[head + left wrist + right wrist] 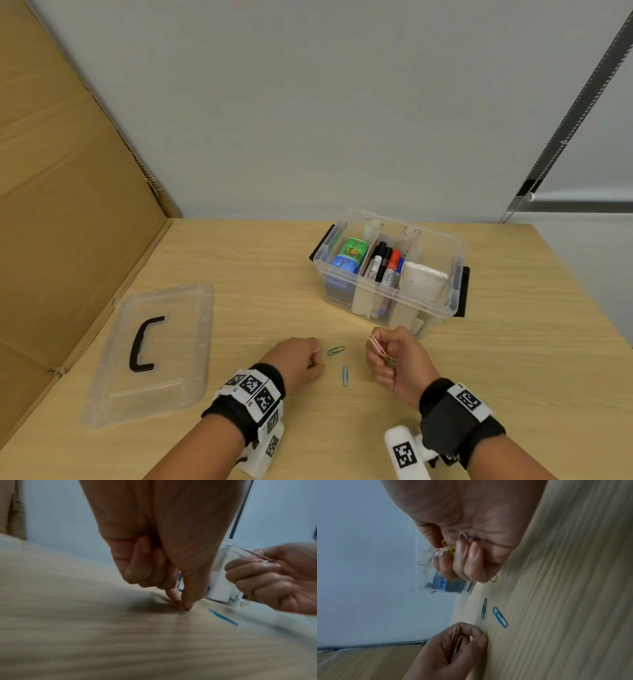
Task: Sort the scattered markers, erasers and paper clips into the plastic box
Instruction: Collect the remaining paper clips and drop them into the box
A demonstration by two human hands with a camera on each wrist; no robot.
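The clear plastic box (445, 301) stands open at the back right, with erasers (349, 257) in its left compartment and markers (385, 263) in the middle one. My right hand (383, 349) hovers in front of it and grips a bunch of paper clips (448, 546), pink, yellow and white. My left hand (317, 356) is down on the table, holds pink clips against its palm and pinches a yellow clip (486, 633) at the tabletop. Between the hands lie a green clip (335, 351) and a blue clip (345, 376).
The box's clear lid (150, 353) with a black handle lies flat on the table at the left. A cardboard sheet (68, 205) stands along the left side. A white object (423, 281) fills the box's right compartment. A grey wall is behind.
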